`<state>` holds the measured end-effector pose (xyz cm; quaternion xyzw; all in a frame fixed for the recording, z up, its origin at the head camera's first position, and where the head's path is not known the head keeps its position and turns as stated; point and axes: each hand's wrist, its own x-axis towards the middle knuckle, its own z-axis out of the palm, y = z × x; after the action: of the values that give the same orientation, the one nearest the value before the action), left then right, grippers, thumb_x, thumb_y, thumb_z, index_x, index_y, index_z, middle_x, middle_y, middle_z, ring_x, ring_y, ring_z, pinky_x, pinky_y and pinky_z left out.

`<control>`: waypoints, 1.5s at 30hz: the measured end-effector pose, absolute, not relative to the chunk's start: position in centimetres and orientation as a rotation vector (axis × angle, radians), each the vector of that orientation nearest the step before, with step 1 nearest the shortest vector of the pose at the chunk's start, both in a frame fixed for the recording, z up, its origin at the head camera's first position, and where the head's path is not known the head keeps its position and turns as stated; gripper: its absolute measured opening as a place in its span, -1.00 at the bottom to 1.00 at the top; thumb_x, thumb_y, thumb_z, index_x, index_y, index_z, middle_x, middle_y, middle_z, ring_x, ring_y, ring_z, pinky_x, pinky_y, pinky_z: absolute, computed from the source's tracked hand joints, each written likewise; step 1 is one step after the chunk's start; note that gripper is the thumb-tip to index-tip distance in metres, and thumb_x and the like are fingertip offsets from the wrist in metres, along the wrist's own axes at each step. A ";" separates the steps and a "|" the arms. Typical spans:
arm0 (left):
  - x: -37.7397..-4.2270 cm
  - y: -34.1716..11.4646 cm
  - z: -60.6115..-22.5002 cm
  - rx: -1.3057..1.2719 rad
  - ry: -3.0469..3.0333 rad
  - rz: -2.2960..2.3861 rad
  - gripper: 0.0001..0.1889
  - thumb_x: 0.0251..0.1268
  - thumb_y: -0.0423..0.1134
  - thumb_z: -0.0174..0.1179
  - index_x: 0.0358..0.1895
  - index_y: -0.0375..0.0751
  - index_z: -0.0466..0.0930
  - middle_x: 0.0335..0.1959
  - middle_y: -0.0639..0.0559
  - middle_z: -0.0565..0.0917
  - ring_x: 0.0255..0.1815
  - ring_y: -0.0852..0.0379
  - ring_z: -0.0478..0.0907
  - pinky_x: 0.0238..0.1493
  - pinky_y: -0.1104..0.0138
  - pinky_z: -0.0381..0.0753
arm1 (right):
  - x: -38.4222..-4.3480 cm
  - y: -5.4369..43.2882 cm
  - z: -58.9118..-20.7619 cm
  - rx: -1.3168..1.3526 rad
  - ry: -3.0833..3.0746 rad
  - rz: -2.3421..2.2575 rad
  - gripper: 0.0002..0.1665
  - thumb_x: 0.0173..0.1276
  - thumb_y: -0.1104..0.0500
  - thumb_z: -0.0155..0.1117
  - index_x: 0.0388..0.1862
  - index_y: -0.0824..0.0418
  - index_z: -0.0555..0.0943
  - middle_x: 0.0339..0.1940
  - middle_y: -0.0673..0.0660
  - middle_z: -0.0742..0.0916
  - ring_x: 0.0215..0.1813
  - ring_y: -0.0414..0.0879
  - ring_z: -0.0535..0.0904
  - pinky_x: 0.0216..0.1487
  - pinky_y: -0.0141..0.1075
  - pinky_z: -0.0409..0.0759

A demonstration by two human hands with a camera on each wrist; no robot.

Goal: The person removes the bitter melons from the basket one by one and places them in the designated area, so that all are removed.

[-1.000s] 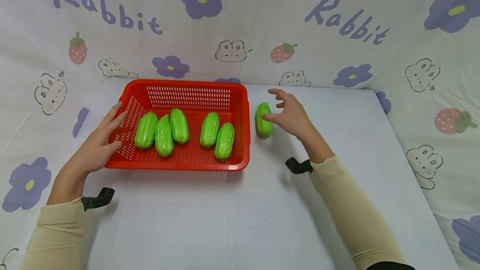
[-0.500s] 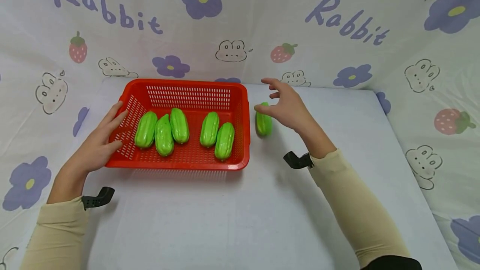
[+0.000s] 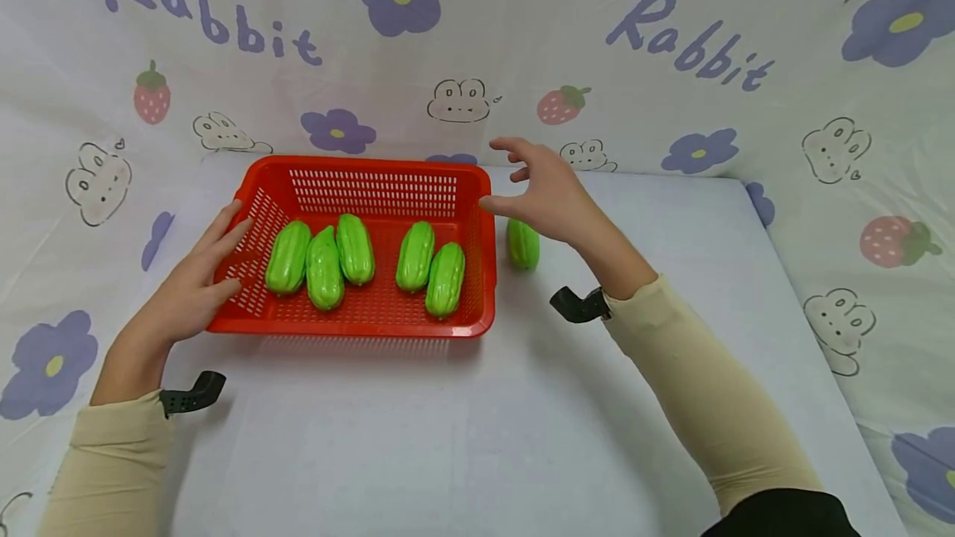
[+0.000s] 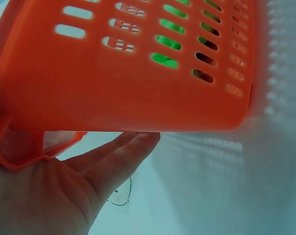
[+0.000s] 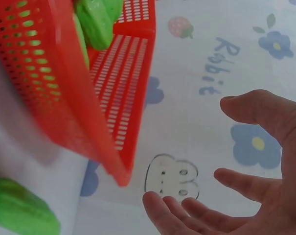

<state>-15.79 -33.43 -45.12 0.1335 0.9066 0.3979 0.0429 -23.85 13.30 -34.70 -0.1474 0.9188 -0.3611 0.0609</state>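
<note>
A red perforated plastic basket (image 3: 351,328) stands on the white table, left of the middle. Inside it lie several glossy green ridged gourd-like vegetables (image 3: 288,258), three to the left and two to the right. My left hand (image 3: 182,292) touches the basket's left end, its fingers fairly straight along the outer wall in the left wrist view. My right hand (image 3: 548,193) hovers in the air by the basket's upper right corner, fingers spread and holding nothing. One more green vegetable (image 3: 523,245) lies on the table right of the basket, its upper end hidden behind that hand.
A white cloth backdrop (image 3: 642,98) with flowers, strawberries, rabbits and lettering rises behind the table. The white tabletop (image 3: 418,437) extends in front of the basket and to its right. Each wrist carries a small black camera mount (image 3: 578,305).
My right hand has moved left and away from me, from beside the loose green vegetable toward the basket's right rim. My left hand, the basket and the vegetables have stayed in place.
</note>
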 end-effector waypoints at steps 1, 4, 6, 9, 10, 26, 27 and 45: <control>-15.8 -33.4 -45.1 0.409 2.772 1.219 -0.09 0.33 -0.64 0.08 0.75 -0.33 0.00 0.84 -0.01 -0.26 0.80 -0.27 -0.27 0.38 -0.54 0.25 | -23.9 13.0 -34.5 -0.460 2.774 -1.091 -0.05 0.35 -0.02 0.55 0.67 0.06 0.40 0.52 0.23 0.54 0.38 0.14 0.55 0.15 0.06 0.75; -15.8 -33.4 -45.2 0.409 2.769 1.224 -0.09 0.33 -0.64 0.08 0.76 -0.33 0.00 0.84 -0.01 -0.26 0.80 -0.26 -0.28 0.41 -0.54 0.21 | -24.0 12.0 -34.1 -0.505 2.760 -1.072 -0.05 0.35 -0.02 0.54 0.67 0.07 0.41 0.52 0.22 0.54 0.37 0.12 0.55 0.14 0.02 0.75; -15.8 -33.4 -45.2 0.412 2.768 1.228 -0.09 0.33 -0.64 0.07 0.76 -0.33 0.00 0.84 -0.02 -0.26 0.80 -0.26 -0.29 0.43 -0.54 0.17 | -24.0 11.4 -33.9 -0.535 2.748 -1.062 -0.06 0.35 -0.02 0.54 0.66 0.07 0.41 0.52 0.22 0.53 0.37 0.12 0.55 0.14 0.01 0.75; -15.8 -33.5 -45.3 0.417 2.768 1.234 -0.09 0.33 -0.65 0.06 0.76 -0.33 0.00 0.84 -0.02 -0.26 0.80 -0.26 -0.30 0.45 -0.54 0.14 | -24.2 10.7 -33.6 -0.583 2.737 -1.042 -0.07 0.35 -0.02 0.54 0.65 0.08 0.42 0.50 0.23 0.54 0.36 0.14 0.56 0.15 0.00 0.74; -15.8 -33.5 -45.3 0.418 2.767 1.237 -0.10 0.33 -0.65 0.06 0.75 -0.33 0.00 0.84 -0.02 -0.26 0.80 -0.27 -0.30 0.46 -0.54 0.13 | -24.2 10.5 -33.6 -0.596 2.732 -1.040 -0.07 0.34 -0.02 0.54 0.65 0.08 0.43 0.49 0.24 0.55 0.36 0.15 0.57 0.15 0.00 0.74; -15.8 -33.6 -45.4 0.471 2.765 1.275 -0.13 0.35 -0.65 0.02 0.74 -0.38 0.00 0.84 -0.04 -0.25 0.80 -0.22 -0.32 0.58 -0.46 -0.08 | -24.7 7.5 -33.9 -0.729 2.669 -0.950 -0.11 0.37 0.01 0.50 0.61 0.21 0.44 0.43 0.24 0.62 0.39 0.13 0.51 0.37 0.00 0.57; -15.8 -33.6 -45.4 0.471 2.763 1.277 -0.13 0.35 -0.65 0.02 0.74 -0.38 0.00 0.84 -0.04 -0.25 0.80 -0.21 -0.32 0.59 -0.45 -0.09 | -24.8 7.3 -33.9 -0.737 2.664 -0.937 -0.11 0.37 0.01 0.50 0.61 0.22 0.44 0.44 0.24 0.61 0.40 0.14 0.50 0.39 0.01 0.56; -15.7 -33.6 -45.6 0.463 2.761 1.288 -0.13 0.35 -0.66 0.01 0.75 -0.37 0.00 0.84 -0.04 -0.25 0.80 -0.20 -0.33 0.58 -0.45 -0.09 | -25.1 4.6 -35.7 -0.708 2.597 -0.795 -0.08 0.38 -0.02 0.52 0.65 0.17 0.41 0.55 0.19 0.57 0.55 0.09 0.42 0.50 0.01 0.47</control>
<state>-15.72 -33.57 -45.59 0.1501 0.8955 0.4178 0.0298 -25.11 4.61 -35.74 -0.2487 0.9123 -0.2794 0.1667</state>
